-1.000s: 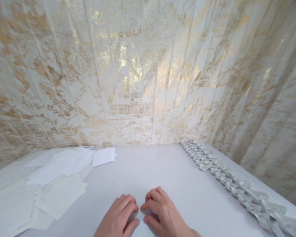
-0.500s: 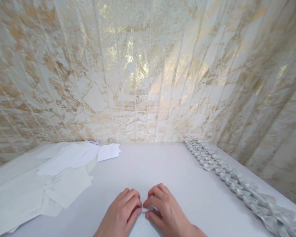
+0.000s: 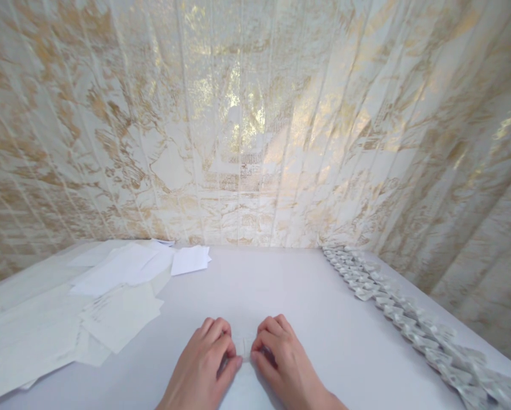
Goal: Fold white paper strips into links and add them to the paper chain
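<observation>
A sheet of thin white paper (image 3: 244, 387) lies on the white table between my hands, its upper part creased and folded over. My left hand (image 3: 210, 359) pinches the left side of the fold, thumb pressed to the curled fingers. Opposite it, my right hand (image 3: 283, 359) grips the right side in the same way. A short strip of the folded edge shows in the gap between the two hands. The paper's outer corners are hidden under the fingers.
Loose white sheets (image 3: 37, 336) overlap along the left side of the table, with a small stack of white paper (image 3: 190, 260) beside them. Rows of folded grey-white paper pieces (image 3: 404, 319) run down the right side. A gold-patterned curtain (image 3: 247, 142) hangs behind.
My hands have moved slightly apart, so more of the folded paper shows between them. The view has shifted a little.
</observation>
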Action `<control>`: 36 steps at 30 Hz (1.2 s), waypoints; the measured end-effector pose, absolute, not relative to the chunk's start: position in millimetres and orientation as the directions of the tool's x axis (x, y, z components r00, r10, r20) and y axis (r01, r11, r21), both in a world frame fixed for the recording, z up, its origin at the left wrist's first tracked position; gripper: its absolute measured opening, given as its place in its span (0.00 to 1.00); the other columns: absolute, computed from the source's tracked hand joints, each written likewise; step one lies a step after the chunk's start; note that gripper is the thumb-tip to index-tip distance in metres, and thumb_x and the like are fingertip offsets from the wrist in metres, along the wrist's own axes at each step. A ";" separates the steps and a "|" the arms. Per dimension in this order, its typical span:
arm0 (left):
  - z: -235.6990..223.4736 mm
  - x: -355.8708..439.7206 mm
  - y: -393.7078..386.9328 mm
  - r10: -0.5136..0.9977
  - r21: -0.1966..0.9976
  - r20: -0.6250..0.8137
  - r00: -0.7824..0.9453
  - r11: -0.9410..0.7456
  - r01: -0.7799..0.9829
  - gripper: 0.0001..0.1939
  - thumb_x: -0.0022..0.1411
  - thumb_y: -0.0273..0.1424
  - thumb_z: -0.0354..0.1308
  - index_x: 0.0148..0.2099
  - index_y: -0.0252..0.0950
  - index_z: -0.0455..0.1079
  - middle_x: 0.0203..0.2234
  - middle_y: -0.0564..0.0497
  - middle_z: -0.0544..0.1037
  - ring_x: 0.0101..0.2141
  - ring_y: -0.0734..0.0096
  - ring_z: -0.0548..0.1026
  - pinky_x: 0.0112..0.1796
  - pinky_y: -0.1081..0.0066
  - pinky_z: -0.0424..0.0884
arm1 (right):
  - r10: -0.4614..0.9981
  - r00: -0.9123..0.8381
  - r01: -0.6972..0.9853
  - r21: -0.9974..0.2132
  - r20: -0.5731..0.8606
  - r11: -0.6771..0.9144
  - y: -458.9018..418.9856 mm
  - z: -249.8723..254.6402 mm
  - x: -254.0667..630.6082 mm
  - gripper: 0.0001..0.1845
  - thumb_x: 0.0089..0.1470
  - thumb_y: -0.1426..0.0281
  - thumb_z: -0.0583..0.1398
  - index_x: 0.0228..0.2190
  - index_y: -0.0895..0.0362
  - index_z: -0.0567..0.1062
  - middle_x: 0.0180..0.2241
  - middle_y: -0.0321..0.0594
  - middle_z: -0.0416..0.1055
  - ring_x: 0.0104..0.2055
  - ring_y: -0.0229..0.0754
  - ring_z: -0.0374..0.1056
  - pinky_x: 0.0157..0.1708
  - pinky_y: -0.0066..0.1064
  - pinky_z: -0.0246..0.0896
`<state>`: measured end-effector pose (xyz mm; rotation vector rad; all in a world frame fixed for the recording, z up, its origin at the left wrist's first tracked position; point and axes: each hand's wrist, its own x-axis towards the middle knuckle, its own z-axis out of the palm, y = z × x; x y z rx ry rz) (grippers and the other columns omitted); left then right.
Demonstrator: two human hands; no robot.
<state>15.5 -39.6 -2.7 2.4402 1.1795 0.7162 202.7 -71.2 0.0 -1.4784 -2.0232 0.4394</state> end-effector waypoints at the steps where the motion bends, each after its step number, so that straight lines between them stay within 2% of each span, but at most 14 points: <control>1: -2.8 15.7 -38.9 0.803 0.497 0.291 0.521 -0.592 0.635 0.08 0.60 0.24 0.58 0.29 0.38 0.66 0.35 0.52 0.71 0.39 0.61 0.69 0.40 0.63 0.66 | 0.950 -0.188 0.750 -0.588 0.251 0.303 -70.8 0.2 201.3 0.10 0.52 0.83 0.62 0.27 0.56 0.74 0.34 0.38 0.71 0.41 0.44 0.63 0.42 0.35 0.59; 8: 0.3 19.4 -39.5 0.828 0.493 0.247 0.502 -0.554 0.671 0.07 0.60 0.25 0.56 0.30 0.38 0.65 0.36 0.50 0.71 0.39 0.60 0.68 0.39 0.61 0.65 | 0.975 -0.091 0.782 -0.592 0.201 0.195 -68.5 0.5 194.9 0.09 0.48 0.78 0.67 0.26 0.56 0.73 0.34 0.38 0.70 0.41 0.47 0.62 0.43 0.39 0.57; 16: -0.9 20.4 -42.5 0.825 0.469 0.273 0.495 -0.564 0.680 0.06 0.63 0.27 0.54 0.32 0.39 0.65 0.36 0.50 0.71 0.39 0.59 0.68 0.40 0.61 0.63 | 0.979 -0.083 0.777 -0.603 0.187 0.181 -67.9 2.7 192.4 0.09 0.48 0.80 0.65 0.26 0.56 0.72 0.34 0.39 0.70 0.41 0.47 0.63 0.43 0.39 0.56; 21: 0.3 19.8 -41.6 0.847 0.501 0.229 0.480 -0.525 0.688 0.04 0.61 0.25 0.53 0.35 0.39 0.66 0.37 0.50 0.71 0.40 0.59 0.68 0.41 0.60 0.64 | 0.979 -0.077 0.784 -0.596 0.187 0.176 -63.1 3.1 192.3 0.09 0.47 0.78 0.64 0.30 0.55 0.71 0.35 0.38 0.70 0.42 0.48 0.62 0.45 0.40 0.55; 24: 0.7 16.0 -39.3 0.847 0.522 0.222 0.484 -0.522 0.674 0.05 0.59 0.25 0.54 0.36 0.40 0.67 0.38 0.50 0.72 0.41 0.58 0.68 0.42 0.60 0.64 | 0.983 -0.110 0.762 -0.622 0.149 0.180 -60.6 4.2 198.1 0.13 0.45 0.81 0.60 0.33 0.54 0.71 0.36 0.37 0.70 0.43 0.47 0.63 0.45 0.39 0.55; 27: -1.3 10.6 -35.3 0.844 0.547 0.199 0.498 -0.517 0.658 0.09 0.59 0.25 0.54 0.41 0.41 0.70 0.41 0.50 0.73 0.43 0.57 0.68 0.44 0.60 0.65 | 0.982 -0.148 0.726 -0.662 0.113 0.186 -58.7 5.3 206.3 0.18 0.42 0.85 0.57 0.35 0.54 0.72 0.36 0.37 0.69 0.43 0.46 0.63 0.46 0.38 0.56; 31: -6.8 4.7 -31.2 0.800 0.554 0.207 0.563 -0.570 0.606 0.20 0.60 0.24 0.52 0.54 0.44 0.69 0.50 0.48 0.72 0.50 0.57 0.66 0.49 0.58 0.64 | 0.980 -0.167 0.687 -0.701 0.104 0.191 -58.8 5.8 213.4 0.22 0.39 0.86 0.54 0.35 0.55 0.73 0.37 0.38 0.69 0.45 0.46 0.63 0.49 0.39 0.56; 34: -9.3 3.1 -31.7 0.748 0.554 0.231 0.622 -0.627 0.548 0.22 0.61 0.22 0.50 0.54 0.46 0.69 0.55 0.49 0.70 0.55 0.57 0.64 0.53 0.57 0.62 | 0.976 -0.190 0.663 -0.719 0.110 0.210 -62.3 7.0 214.2 0.21 0.43 0.86 0.54 0.36 0.54 0.75 0.39 0.39 0.69 0.47 0.46 0.63 0.52 0.40 0.54; 36: -9.1 3.6 -33.1 0.744 0.596 0.243 0.622 -0.621 0.510 0.22 0.60 0.20 0.50 0.53 0.45 0.69 0.53 0.50 0.71 0.53 0.59 0.65 0.52 0.58 0.63 | 0.976 -0.194 0.657 -0.725 0.102 0.206 -65.2 8.0 212.7 0.18 0.46 0.83 0.57 0.37 0.54 0.75 0.40 0.39 0.69 0.47 0.47 0.63 0.52 0.41 0.55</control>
